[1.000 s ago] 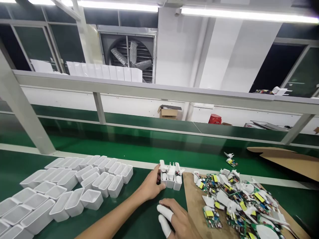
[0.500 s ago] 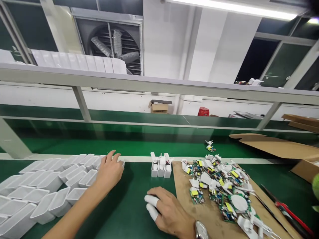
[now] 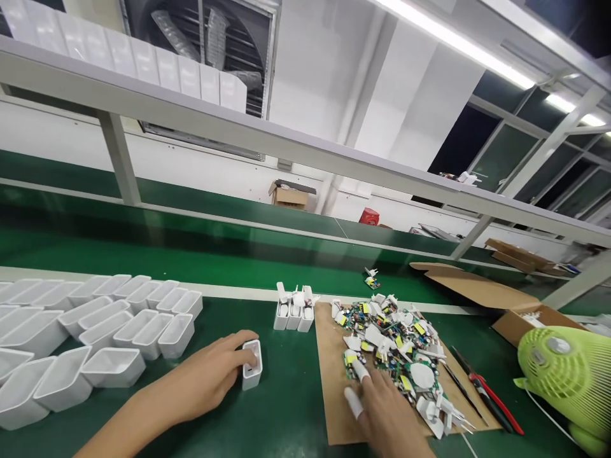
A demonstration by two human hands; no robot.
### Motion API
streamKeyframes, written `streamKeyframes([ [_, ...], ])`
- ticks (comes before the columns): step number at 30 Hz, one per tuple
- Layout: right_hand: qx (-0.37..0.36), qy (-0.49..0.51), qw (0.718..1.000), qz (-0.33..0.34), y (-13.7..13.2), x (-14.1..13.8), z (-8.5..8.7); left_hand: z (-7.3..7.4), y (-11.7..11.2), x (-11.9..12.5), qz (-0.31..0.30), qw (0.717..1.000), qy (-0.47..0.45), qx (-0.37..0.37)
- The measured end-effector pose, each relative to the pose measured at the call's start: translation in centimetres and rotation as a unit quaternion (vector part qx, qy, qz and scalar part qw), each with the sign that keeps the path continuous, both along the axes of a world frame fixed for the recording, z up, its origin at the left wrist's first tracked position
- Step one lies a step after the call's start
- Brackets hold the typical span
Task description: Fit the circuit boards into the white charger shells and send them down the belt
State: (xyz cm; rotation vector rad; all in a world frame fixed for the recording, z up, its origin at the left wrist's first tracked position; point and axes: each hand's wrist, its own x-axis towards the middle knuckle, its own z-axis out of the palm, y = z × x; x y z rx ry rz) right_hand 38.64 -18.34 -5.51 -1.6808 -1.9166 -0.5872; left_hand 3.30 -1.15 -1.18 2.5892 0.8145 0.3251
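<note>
My left hand grips one white plastic shell that stands on the green mat, apart from the rows of matching empty shells at the left. My right hand, with white cots on two fingertips, reaches onto the brown cardboard sheet. Its fingers touch the near edge of the pile of circuit boards and white plug parts. Three assembled white units stand side by side just behind the mat's middle.
A green conveyor belt runs behind the mat, with one loose board on it. Red-handled pliers lie right of the cardboard sheet. A light green fan and an open carton stand at the right.
My left hand took one shell from the rows and drew it toward the middle. My right hand moved from the mat onto the cardboard pile. The view swung to the right.
</note>
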Motion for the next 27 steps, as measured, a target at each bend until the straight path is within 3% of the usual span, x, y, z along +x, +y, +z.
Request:
streamKeyframes([
  [7,-0.095,0.015,0.995,0.038,-0.2,0.2,0.7,0.1,-0.9,0.0,0.012,0.990,-0.046,-0.133],
  [12,-0.272,0.027,0.962,-0.005,2.0,-0.3,0.0,0.5,-1.5,0.1,0.013,0.985,-0.056,-0.164],
  [14,-0.303,0.050,0.951,-0.012,2.9,-1.6,-0.3,0.3,-1.8,0.2,0.016,0.983,-0.065,-0.173],
  [17,-0.284,0.058,0.956,0.032,3.7,-3.1,-0.9,-0.2,-2.0,0.2,0.043,0.977,-0.071,-0.196],
  [22,-0.207,0.041,0.974,0.085,4.1,-3.4,-0.8,-1.6,-1.9,0.1,0.070,0.969,-0.048,-0.231],
  [27,-0.085,0.053,0.978,0.185,6.0,-5.4,3.3,-3.1,-1.7,0.4,0.062,0.970,-0.079,-0.221],
])
